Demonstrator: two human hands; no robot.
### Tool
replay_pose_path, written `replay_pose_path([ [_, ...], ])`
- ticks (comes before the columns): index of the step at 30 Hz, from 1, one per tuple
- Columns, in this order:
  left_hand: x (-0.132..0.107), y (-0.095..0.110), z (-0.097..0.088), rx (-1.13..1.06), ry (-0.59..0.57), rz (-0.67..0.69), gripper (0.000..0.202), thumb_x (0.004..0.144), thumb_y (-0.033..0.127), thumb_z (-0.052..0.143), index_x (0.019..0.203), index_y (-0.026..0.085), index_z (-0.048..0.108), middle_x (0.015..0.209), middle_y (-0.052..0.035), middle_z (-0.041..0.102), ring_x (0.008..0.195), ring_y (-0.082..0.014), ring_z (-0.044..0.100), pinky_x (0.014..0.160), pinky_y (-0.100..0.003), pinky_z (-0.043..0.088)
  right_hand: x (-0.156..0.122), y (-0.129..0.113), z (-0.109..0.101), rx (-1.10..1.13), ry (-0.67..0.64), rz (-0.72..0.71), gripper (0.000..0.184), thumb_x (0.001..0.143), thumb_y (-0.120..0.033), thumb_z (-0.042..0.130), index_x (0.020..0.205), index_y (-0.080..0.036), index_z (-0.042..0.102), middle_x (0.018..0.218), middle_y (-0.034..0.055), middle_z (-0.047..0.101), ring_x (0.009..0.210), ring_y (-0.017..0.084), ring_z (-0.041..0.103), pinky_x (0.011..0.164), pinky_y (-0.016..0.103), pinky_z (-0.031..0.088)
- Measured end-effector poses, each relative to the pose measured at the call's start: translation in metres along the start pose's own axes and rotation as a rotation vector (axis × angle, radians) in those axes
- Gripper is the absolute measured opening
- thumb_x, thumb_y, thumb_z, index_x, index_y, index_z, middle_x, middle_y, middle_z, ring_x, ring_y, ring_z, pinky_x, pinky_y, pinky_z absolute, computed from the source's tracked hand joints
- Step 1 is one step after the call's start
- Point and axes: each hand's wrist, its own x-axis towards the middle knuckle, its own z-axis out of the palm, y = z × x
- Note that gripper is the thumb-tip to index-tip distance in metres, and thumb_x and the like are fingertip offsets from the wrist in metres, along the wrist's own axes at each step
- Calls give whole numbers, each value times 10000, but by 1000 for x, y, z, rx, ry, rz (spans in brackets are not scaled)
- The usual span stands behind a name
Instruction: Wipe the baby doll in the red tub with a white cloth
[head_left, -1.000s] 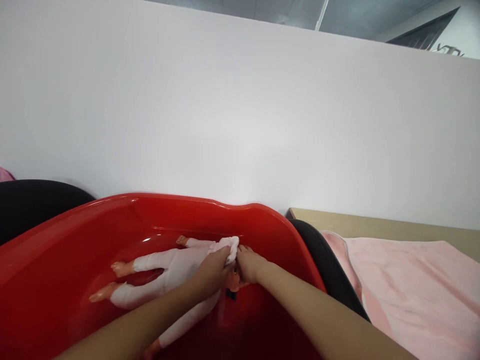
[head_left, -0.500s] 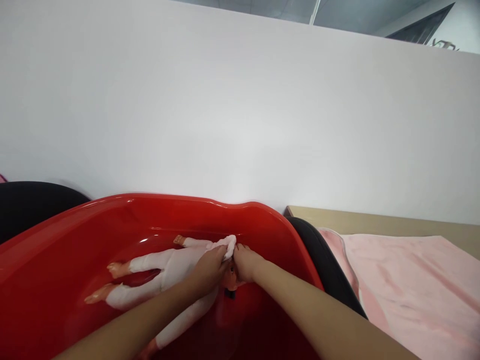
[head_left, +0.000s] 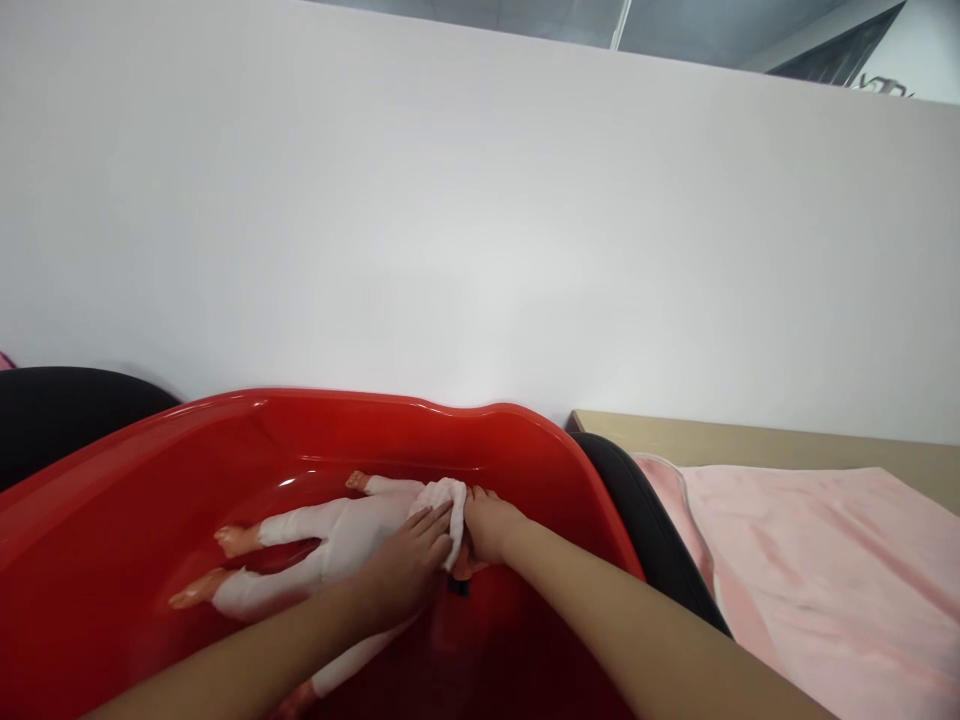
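No lettering, label, brand or number was legible anywhere around the red tub (head_left: 525,425) — its rim showed plain, and the white wall (head_left: 480,250) behind it and the pink towel (head_left: 810,560) beside it — all bare of print.

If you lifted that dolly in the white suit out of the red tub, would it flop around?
Probably a bit: the white-clothed plastic doll has thin limbs spread loosely, so they may dangle. Its suit looks soft. It lies in the glossy red plastic tub, so it may slip if wet. It looks light.

plain white wall (head_left: 480,230) (evenly lit) behind wooden table (head_left: 750,442).
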Motion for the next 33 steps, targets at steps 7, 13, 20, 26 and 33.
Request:
replay_pose_path([
  [7, -40, -12, -11, 189, -38, 314, 213, 1070, 258, 672, 1123, 226, 875, 1786, -103, 604, 1716, -370, 475, 1414, -556, 399, -7, -7, -6, -31, -40, 21, 1286, 710, -255, 1045, 1784, 39, 402, 1767, 365, 481, 1612, 492, 549, 1308, 501, 535],
  [13, -43, -13, -3, 229, -76, 362, 326, 1136, 325, 589, 1230, 228, 886, 1816, -72, 572, 1752, -316, 403, 1439, -532, 351, -6, -8, -3, -52, -24, 30, 1264, 684, -240, 1066, 1771, -42, 453, 1740, 339, 522, 1572, 488, 589, 1259, 533, 575],
  [20, -43, -8, 2, 266, -150, 406, 337, 1105, 245, 570, 1229, 216, 882, 1745, -75, 652, 1711, -306, 482, 1415, -500, 386, -4, -4, 3, -61, 24, 18, 1127, 723, -220, 1040, 1715, -109, 518, 1659, 307, 598, 1521, 474, 641, 1224, 571, 604],
  [26, -41, 0, -10, 274, -131, 441, 301, 1024, 178, 631, 1119, 249, 908, 1678, -49, 717, 1671, -315, 528, 1386, -495, 419, -11, -7, -3, -81, 0, 14, 1107, 809, -195, 990, 1768, -86, 447, 1685, 316, 573, 1522, 489, 634, 1223, 603, 612],
  [33, -46, 7, -12, 247, -187, 449, 327, 1020, 165, 611, 1159, 264, 890, 1671, -42, 720, 1665, -274, 535, 1427, -514, 309, -14, -10, -7, -82, -10, 30, 1179, 804, -195, 1015, 1791, -12, 396, 1712, 357, 531, 1544, 517, 607, 1229, 626, 614],
])
